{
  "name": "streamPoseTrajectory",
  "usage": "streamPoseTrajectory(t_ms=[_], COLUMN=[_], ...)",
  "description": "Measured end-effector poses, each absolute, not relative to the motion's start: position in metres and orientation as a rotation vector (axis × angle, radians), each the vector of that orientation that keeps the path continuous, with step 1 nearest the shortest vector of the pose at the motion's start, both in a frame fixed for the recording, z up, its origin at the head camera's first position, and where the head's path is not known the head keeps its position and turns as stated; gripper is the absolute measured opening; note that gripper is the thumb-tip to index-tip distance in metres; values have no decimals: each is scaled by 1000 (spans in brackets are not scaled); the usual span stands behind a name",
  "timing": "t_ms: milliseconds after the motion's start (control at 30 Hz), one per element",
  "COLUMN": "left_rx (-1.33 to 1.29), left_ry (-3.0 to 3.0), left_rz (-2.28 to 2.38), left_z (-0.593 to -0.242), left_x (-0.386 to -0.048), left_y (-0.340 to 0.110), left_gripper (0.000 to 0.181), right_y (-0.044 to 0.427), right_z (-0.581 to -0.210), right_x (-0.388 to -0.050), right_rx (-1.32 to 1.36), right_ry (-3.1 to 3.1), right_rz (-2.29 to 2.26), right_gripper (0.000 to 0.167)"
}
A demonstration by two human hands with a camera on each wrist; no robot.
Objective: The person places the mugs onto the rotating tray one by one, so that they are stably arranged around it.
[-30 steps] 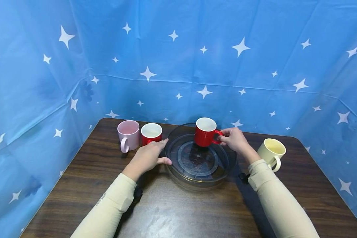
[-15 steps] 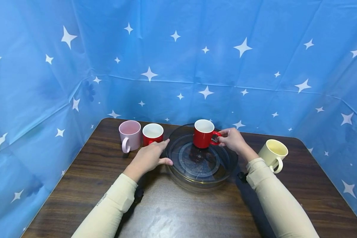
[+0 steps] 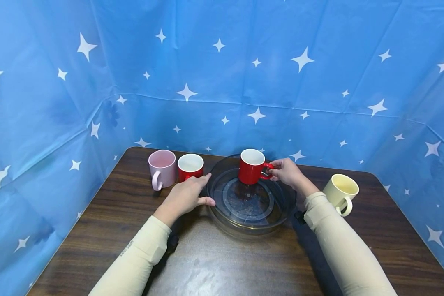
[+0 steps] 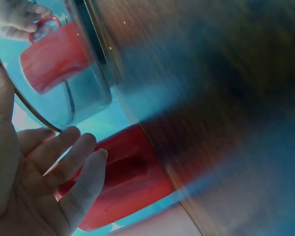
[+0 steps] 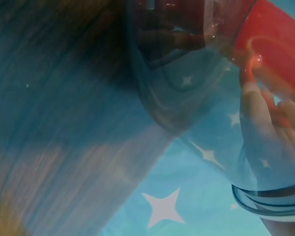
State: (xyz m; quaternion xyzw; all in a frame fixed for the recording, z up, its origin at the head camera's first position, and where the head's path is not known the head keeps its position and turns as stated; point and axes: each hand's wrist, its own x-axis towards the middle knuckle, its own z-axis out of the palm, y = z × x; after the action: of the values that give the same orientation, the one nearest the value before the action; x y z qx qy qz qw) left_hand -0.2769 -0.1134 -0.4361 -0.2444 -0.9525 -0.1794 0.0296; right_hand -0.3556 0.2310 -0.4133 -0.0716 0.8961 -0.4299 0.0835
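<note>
My right hand [image 3: 289,172] pinches the handle of a red mug [image 3: 250,168] with a white inside. That mug is upright inside a round clear glass bowl [image 3: 244,225]; I cannot tell whether its base touches the bottom. In the right wrist view, the fingers [image 5: 258,110] at the handle appear partly through the glass. At the bowl's left rim, my left hand [image 3: 183,195] lies with thumb and fingers spread. Close to its fingertips stands a second red mug [image 3: 190,163], partly hidden by the hand, also seen in the left wrist view as a red mug [image 4: 132,172].
Beside the second red mug, at the left, stands a pink mug [image 3: 163,167]. A pale yellow mug [image 3: 339,192] is on the right, near the right forearm. All stand on a dark wooden table [image 3: 229,267], backed by a blue star-patterned cloth [image 3: 222,74].
The held red mug has shifted slightly left and a little lower in the bowl, the right hand moving with it. The left hand stays at the rim.
</note>
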Motion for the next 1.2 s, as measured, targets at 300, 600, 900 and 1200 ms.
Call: streamPoseTrajectory(t_ms=[300, 600, 900, 1200], left_rx=[-765, -765, -757, -759], left_ry=[-2927, -2921, -2933, -2928], left_rz=[-537, -549, -555, -542], left_z=[-437, -436, -434, -434], left_x=[-280, -278, -274, -273], left_y=[-112, -112, -111, -112], left_gripper=[91, 90, 89, 89], right_y=[232, 233, 244, 271], right_z=[-411, -414, -405, -400], right_x=[-360, -361, -341, -304], right_rx=[-223, -189, -218, -145], right_ry=[2681, 2744, 2843, 3036], right_rz=[-1248, -1213, -1173, -1244], right_gripper=[23, 35, 33, 30])
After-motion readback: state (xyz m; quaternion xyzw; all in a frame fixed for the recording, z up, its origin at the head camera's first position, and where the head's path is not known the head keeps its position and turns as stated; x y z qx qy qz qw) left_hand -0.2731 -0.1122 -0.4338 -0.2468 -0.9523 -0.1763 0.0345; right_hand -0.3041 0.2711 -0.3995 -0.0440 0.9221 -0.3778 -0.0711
